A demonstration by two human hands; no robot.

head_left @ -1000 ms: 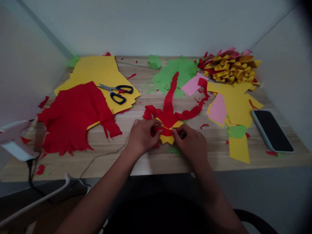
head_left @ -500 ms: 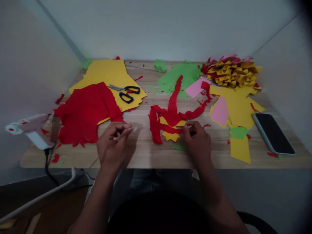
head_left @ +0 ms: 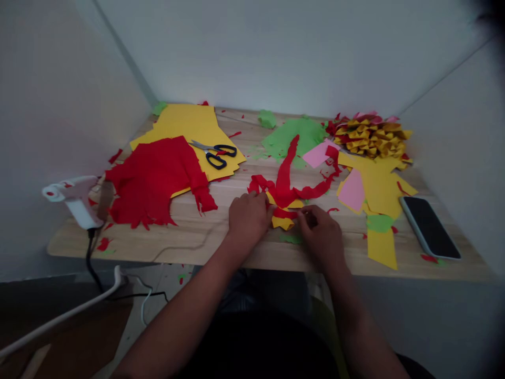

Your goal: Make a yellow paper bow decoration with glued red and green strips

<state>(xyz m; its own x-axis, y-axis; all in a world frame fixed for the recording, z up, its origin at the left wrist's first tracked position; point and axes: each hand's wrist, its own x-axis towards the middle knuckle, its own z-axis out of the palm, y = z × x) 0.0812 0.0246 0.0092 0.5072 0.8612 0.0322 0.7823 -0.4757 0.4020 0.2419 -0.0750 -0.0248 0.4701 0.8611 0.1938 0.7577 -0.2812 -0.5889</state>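
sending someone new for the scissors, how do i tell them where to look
On the table, find the yellow paper at the back left, partly covered by red paper. The scissors lie on the yellow, by the red's back right corner. Unlike the paper around them, they have metal blades and dark looped handles.

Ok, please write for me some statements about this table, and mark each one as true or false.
1. The scissors lie on the yellow paper sheets. True.
2. The phone is at the left end of the table. False: it lies toward the right end.
3. The left hand and right hand are both at the short red strip. True.
4. The right hand holds the glue gun. False: neither hand touches it.
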